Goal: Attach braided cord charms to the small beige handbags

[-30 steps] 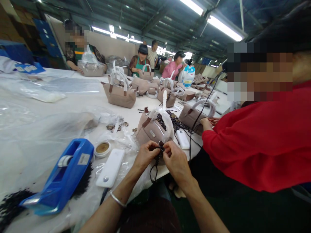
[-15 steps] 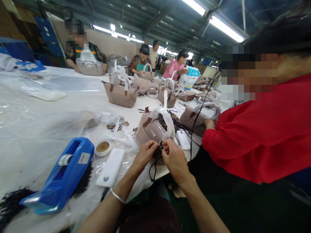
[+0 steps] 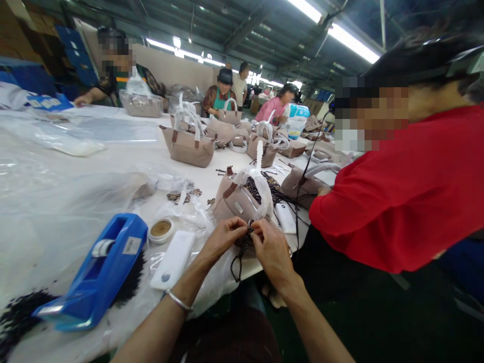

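Observation:
A beige handbag (image 3: 234, 199) with brown trim and white-wrapped handles leans on the table in front of me. At its near side, my left hand (image 3: 227, 236) and my right hand (image 3: 273, 248) meet with thumbs and fingertips pinched together. Between them is the end of a black braided cord (image 3: 245, 247), beside a small metal ring (image 3: 250, 223) on the bag. The cord's lower part hangs in a loop past the table edge. My fingertips partly hide the join of cord and ring. More black braided cords (image 3: 259, 187) lie heaped behind the bag.
To the left are a blue tape dispenser (image 3: 102, 272), a round tin (image 3: 161, 230), a white device (image 3: 173, 259) and plastic sheeting (image 3: 75, 196). A co-worker in a red top (image 3: 393, 201) handles another bag close on my right. Several bags (image 3: 189, 146) stand farther back.
My hands stay pinched at the ring with only slight finger movement. The red-sleeved co-worker has leaned in to the left. Across the table, another person's hand has reached out leftward from a bag.

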Tool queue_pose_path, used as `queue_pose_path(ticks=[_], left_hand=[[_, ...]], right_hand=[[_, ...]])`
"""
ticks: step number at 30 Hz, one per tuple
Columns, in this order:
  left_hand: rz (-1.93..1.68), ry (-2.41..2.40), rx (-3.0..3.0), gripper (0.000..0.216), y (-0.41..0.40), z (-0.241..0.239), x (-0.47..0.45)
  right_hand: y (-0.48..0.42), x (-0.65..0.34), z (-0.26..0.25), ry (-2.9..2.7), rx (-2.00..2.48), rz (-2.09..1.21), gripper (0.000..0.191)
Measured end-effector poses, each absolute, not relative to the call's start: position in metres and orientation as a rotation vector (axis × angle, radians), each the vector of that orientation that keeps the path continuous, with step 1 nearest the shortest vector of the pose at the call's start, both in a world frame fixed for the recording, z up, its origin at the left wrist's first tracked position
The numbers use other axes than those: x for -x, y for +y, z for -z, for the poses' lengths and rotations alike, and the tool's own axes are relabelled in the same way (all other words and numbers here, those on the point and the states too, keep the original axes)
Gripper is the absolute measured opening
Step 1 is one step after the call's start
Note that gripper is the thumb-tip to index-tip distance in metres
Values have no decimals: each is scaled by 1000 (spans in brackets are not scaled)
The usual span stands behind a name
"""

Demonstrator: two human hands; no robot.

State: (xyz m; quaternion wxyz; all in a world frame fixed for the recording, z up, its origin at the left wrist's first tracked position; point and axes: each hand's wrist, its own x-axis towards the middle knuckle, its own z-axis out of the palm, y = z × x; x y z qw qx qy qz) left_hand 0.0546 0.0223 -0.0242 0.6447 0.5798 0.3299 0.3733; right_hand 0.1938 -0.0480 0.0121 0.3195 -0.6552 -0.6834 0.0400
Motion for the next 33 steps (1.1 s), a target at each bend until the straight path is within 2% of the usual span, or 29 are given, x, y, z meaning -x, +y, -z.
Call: queue_pose_path(ticks=[4, 12, 33], left_hand=[[-848, 791, -1377, 26, 25, 23, -55], [-815, 745, -1420, 9, 35, 31, -58], [-787, 620, -1423, 14, 41, 31, -52]], right_hand=[[-49, -194, -14, -1782, 1702, -118, 23], [-48, -187, -13, -1858, 1787, 69, 17], [-44, -196, -14, -1902, 1868, -3, 19]])
